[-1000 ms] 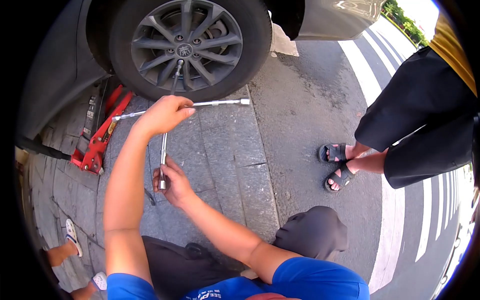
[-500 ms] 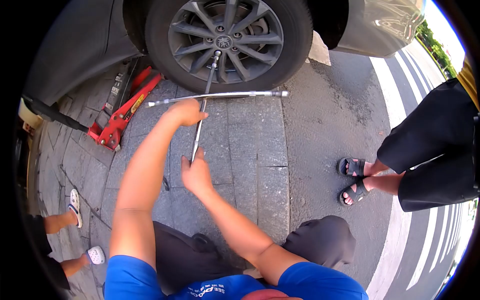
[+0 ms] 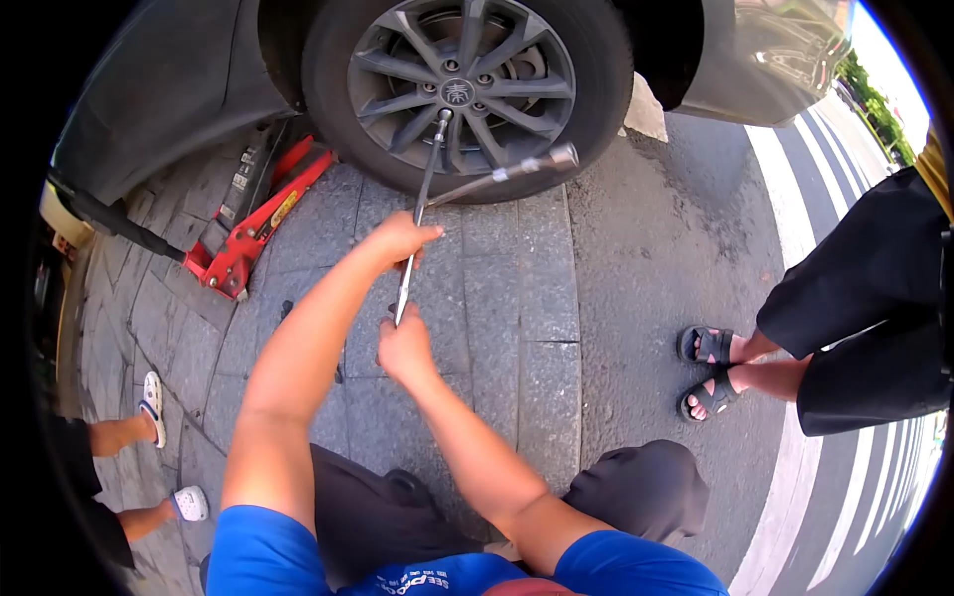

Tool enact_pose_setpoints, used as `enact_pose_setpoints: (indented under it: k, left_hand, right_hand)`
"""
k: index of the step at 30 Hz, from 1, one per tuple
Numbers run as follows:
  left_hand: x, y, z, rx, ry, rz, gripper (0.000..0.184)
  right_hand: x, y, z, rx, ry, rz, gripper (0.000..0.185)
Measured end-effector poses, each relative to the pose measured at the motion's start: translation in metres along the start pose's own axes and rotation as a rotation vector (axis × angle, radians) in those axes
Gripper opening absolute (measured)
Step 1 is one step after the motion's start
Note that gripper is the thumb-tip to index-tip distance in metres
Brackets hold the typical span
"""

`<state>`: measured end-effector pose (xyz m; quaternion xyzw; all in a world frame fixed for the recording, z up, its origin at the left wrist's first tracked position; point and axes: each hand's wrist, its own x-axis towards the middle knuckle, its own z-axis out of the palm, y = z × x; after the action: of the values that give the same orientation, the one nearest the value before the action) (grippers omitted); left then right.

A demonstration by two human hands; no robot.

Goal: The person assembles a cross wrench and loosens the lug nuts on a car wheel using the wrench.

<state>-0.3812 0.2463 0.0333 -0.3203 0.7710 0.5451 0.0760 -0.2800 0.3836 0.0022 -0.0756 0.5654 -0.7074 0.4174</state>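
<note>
A chrome cross-shaped lug wrench reaches from the car wheel toward me. Its far socket end is at a lug nut position just below the hub cap. One crossbar arm points up and right, slightly blurred, in front of the tyre. My left hand is closed on the wrench close to where its bars cross, and it hides the opposite crossbar arm. Lower down, my right hand is wrapped around the near end of the shaft.
A red floor jack stands left of the wheel, partly under the car. On the right is a person in black shorts and sandals; at the left edge are another person's legs and white clogs. A stone curb edge runs beside the asphalt.
The crossbar has turned from nearly level, so its right arm now points up and right. My left hand has moved slightly right; my right hand stays at the near end.
</note>
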Motion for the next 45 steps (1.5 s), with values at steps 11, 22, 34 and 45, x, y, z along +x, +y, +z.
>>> enact_pose_setpoints:
  k: [11,22,34,45]
  left_hand:
    - [-0.012,-0.013,0.012,-0.815,-0.215,-0.011,0.047]
    - [0.003,-0.009,0.011,-0.197,0.11,-0.103,0.038]
    - [-0.062,-0.103,0.051,-0.725,-0.057,-0.188,0.028]
    - [-0.135,-0.196,0.061,-1.221,0.264,-0.283,0.027]
  right_hand:
    - [-0.011,0.004,-0.007,1.252,-0.631,0.006,0.031]
    - [-0.018,0.024,0.0,-0.709,0.279,-0.211,0.045]
    - [-0.08,0.095,-0.072,-0.815,0.19,-0.248,0.043]
    - [-0.042,0.039,-0.135,-0.86,-0.412,-0.055,0.041]
